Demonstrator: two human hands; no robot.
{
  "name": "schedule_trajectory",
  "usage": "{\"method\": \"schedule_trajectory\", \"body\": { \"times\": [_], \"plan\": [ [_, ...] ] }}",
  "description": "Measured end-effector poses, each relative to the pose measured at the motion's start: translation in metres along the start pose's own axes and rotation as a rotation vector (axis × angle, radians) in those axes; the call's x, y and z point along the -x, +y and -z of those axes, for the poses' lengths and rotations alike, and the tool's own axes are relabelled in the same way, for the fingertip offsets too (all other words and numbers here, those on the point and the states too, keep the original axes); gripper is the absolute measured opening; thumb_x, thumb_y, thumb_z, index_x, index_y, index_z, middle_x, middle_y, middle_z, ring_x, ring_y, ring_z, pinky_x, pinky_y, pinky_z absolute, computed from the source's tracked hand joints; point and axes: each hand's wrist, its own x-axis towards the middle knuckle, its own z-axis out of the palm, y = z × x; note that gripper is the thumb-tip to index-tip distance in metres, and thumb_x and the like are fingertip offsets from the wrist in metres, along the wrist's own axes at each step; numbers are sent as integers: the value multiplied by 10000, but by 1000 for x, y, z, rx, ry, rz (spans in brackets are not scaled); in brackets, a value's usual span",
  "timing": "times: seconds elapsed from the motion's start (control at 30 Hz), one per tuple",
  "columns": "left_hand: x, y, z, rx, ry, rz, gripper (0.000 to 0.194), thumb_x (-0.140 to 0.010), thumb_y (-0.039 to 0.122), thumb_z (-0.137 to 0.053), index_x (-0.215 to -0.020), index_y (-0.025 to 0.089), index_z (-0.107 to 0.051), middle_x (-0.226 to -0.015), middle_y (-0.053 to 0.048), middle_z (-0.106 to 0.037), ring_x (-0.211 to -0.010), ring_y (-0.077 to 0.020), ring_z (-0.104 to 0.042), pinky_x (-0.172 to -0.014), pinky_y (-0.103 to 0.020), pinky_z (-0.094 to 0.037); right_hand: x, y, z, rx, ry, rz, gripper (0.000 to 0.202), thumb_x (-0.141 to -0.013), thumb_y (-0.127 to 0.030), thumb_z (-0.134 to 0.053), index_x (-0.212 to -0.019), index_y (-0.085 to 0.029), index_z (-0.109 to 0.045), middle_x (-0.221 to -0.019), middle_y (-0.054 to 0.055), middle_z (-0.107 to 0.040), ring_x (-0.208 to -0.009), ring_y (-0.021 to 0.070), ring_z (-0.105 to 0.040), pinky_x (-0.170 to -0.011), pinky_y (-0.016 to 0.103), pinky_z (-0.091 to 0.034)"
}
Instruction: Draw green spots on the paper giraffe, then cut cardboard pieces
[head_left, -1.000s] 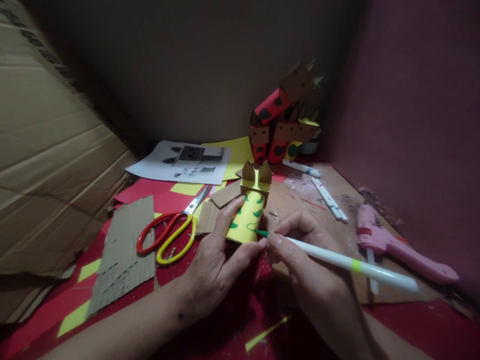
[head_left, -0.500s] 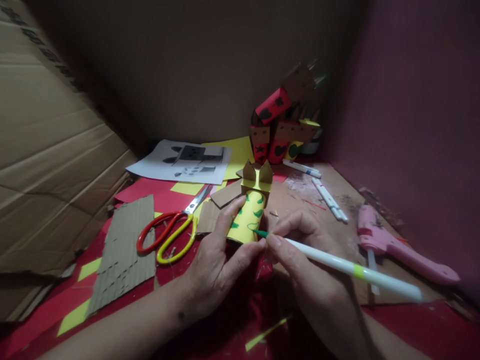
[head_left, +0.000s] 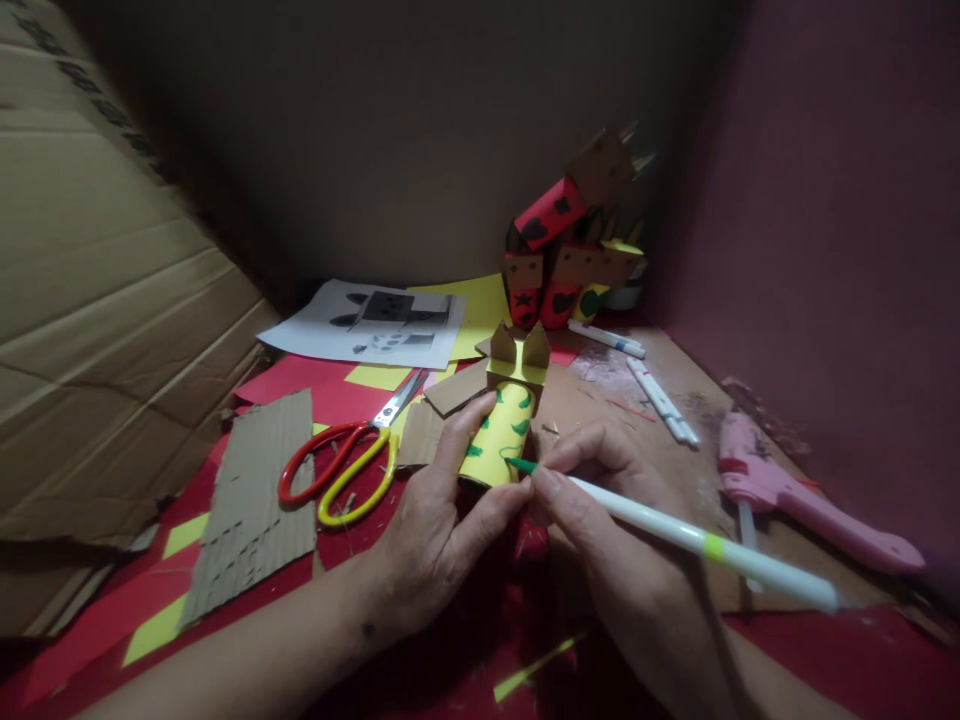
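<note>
The left hand (head_left: 427,540) gripped the tube (head_left: 496,440) between fingers and thumb, over the middle of the table (head_left: 457,655); the right hand's (head_left: 626,545) fingers pinched the pen (head_left: 664,526), green tip against the tube. The scissors (head_left: 383,421) lay toward the table's left edge, the glue gun (head_left: 787,497) near its right

Yellow paper-covered tube (head_left: 493,450) in left hand (head_left: 429,535), centre. White green-tipped marker (head_left: 652,517) in right hand (head_left: 626,560), tip against tube. Red-and-yellow-handled metal scissors (head_left: 384,420) left of tube; flat corrugated brown cardboard piece (head_left: 259,500) farther left. White printed paper sheet (head_left: 375,338) behind scissors, overlapping yellow paper sheet (head_left: 486,312). Red cardboard-headed tube figures (head_left: 550,212) at back, right of sheets. Pink plastic glue gun (head_left: 772,485) right of right hand.
</note>
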Motion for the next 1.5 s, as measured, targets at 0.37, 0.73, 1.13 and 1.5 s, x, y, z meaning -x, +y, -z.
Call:
{"method": "schedule_trajectory", "body": {
  "times": [0.37, 0.73, 1.13, 1.5],
  "plan": [
    [0, -2, -1, -19, 8, -2, 580, -928, 344, -494, -1434, 242, -231, -1417, -69, -473, -1346, -271, -375, -984, -369, -477, -2, -1, -6, -8, 21, 8, 110, -853, -305, -618, -795, -228, -565, -622, -51, -512, -513, 66, -430, -445, 178, -336],
    [0, 0, 0, 19, -15, 12, 575, -925, 352, -496, -1429, 269, -229, -1342, -65, -547, -1282, -268, -461, -967, -387, -491, 0, -1, -5, -29, 56, -43, 149, -821, -352, -648, -789, -239, -558, -649, -36, -541, -550, 98, -484, -478, 209, -376],
    [0, -3, -1, 6, 3, 0, 568, -926, 348, -502, -1423, 273, -238, -1385, -55, -513, -1298, -263, -443, -953, -362, -499, -2, -1, -6, -39, 52, -7, 115, -831, -316, -643, -777, -239, -577, -613, -47, -519, -521, 84, -441, -456, 188, -348],
    [1, -4, -1, -18, 16, -8, 586, -917, 345, -516, -1430, 265, -245, -1406, -64, -486, -1334, -280, -393, -990, -391, -475, -3, -4, -7, 29, 63, 40, 111, -824, -302, -640, -759, -231, -583, -596, -43, -506, -510, 90, -426, -442, 200, -326]
  ]
}}
